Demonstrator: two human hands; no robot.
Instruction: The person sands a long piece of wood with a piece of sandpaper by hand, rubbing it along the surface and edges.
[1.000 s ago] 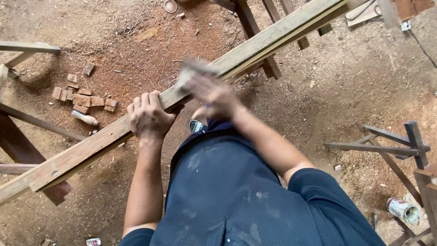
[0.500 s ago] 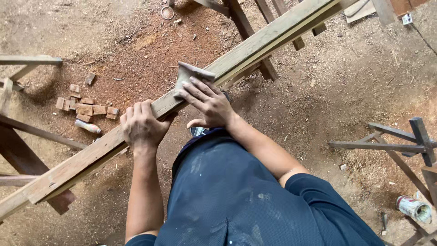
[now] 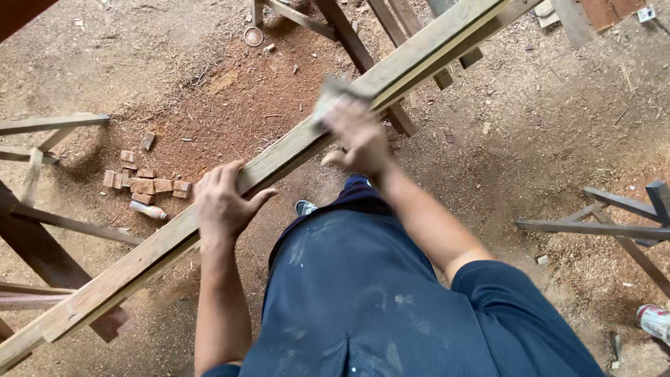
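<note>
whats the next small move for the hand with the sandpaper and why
Probably draw the right hand and its sandpaper back down the wooden beam toward the left hand, which steadies it; the stretch between them looks next to rub.

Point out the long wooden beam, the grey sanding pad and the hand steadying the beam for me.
long wooden beam (image 3: 139,262): head view, on its bare top face, lower left stretch.
grey sanding pad (image 3: 329,95): head view, on its blurred upper edge above the right hand (image 3: 359,136).
left hand (image 3: 225,202): head view, on its back, resting on the beam.
</note>
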